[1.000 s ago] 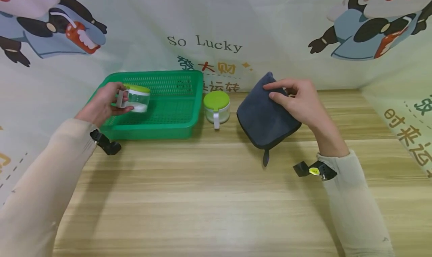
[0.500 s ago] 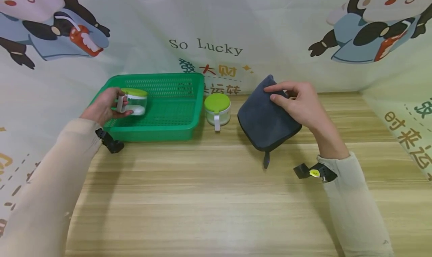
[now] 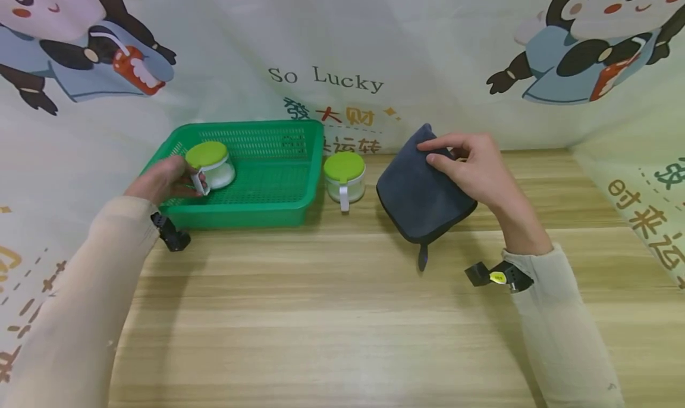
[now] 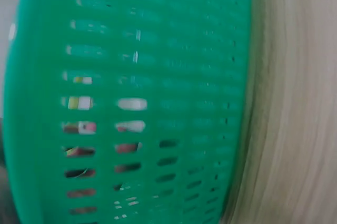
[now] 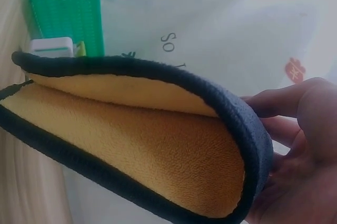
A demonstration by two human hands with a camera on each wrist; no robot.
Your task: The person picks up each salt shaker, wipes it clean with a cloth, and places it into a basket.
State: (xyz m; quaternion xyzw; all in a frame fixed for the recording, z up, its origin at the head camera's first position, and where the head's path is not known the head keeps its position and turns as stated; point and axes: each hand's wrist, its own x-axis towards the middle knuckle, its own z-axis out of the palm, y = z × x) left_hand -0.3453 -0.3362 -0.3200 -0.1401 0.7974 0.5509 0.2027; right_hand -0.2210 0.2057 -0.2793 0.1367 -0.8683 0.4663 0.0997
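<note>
In the head view my left hand reaches into the green basket, its fingers at the white handle of a clear jar with a light green lid. The jar sits inside, at the basket's left, tilted a little. In the left wrist view the basket's slotted wall hides most of the hand and jar. My right hand pinches the upper right edge of a folded cleaning cloth, dark blue-grey with a hanging loop. The right wrist view shows the cloth's tan inner face between its parted layers.
A second green-lidded jar stands on the wooden table between basket and cloth, handle toward me. A printed backdrop sheet rises behind the table and along both sides.
My left hand has lowered the jar into the basket; its handle has swung toward the front. The right hand keeps its hold on the cloth, nearly still. The head view has shifted slightly.
</note>
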